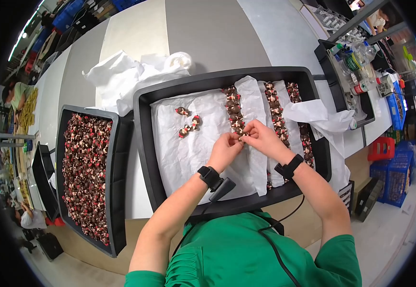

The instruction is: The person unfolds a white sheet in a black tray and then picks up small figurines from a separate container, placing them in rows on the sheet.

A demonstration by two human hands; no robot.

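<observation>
Both my hands meet over a large black tray (146, 153) lined with white paper (184, 167). My left hand (224, 152) has its fingers closed in a pinch, and my right hand (264, 139) pinches at the same spot. Between the fingertips is a small brown figurine (241, 137), mostly covered by them. It is at the near end of a row of like figurines (233, 105), brown with beige and red parts. More rows (276, 110) lie to the right, with paper strips between them. Three loose figurines (194, 123) lie on the paper at the left.
To the left, a black bin (117, 186) is heaped with such figurines (86, 177). Crumpled white paper (131, 76) lies beyond the tray. A black crate of bottles (332, 67) stands at the far right. Dark cables (270, 234) hang across my front. Other people are in the background.
</observation>
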